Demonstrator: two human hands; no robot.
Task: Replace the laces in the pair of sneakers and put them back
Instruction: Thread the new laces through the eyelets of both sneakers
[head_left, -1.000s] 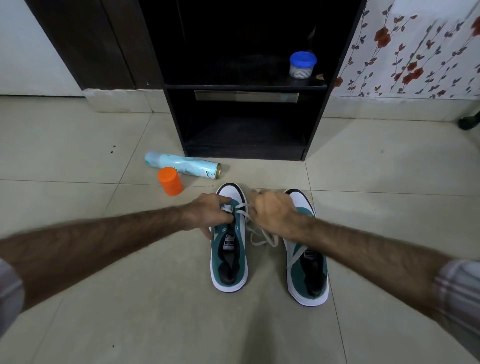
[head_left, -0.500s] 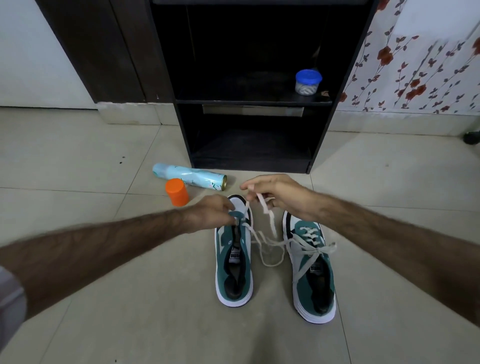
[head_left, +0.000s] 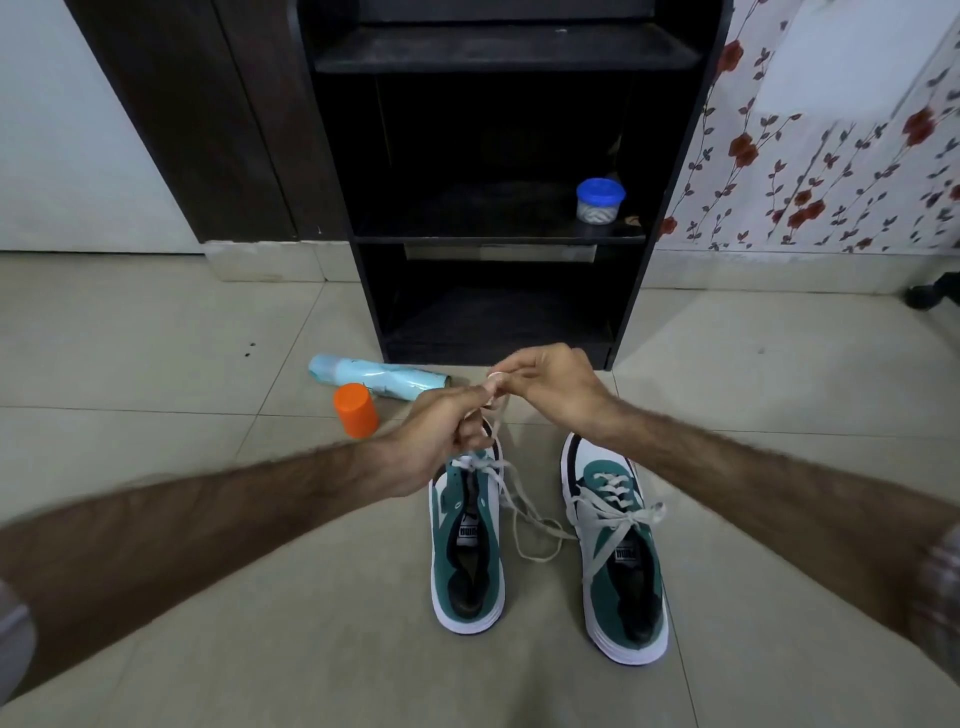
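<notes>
Beige floor tiles (head_left: 182, 338) hold two teal-and-white sneakers before a black shelf unit (head_left: 498, 208). Left hand (head_left: 436, 441) and right hand (head_left: 550, 389) meet above the left sneaker (head_left: 467, 551), each pinching its white lace (head_left: 511, 499). Beside it, the right sneaker (head_left: 621, 566) is laced. A spray can (head_left: 374, 378) and orange cap (head_left: 356, 409) lie nearby.

A home: tiled floor (head_left: 156, 338), floral wallpaper (head_left: 831, 156), dark shelf unit (head_left: 498, 52).
</notes>
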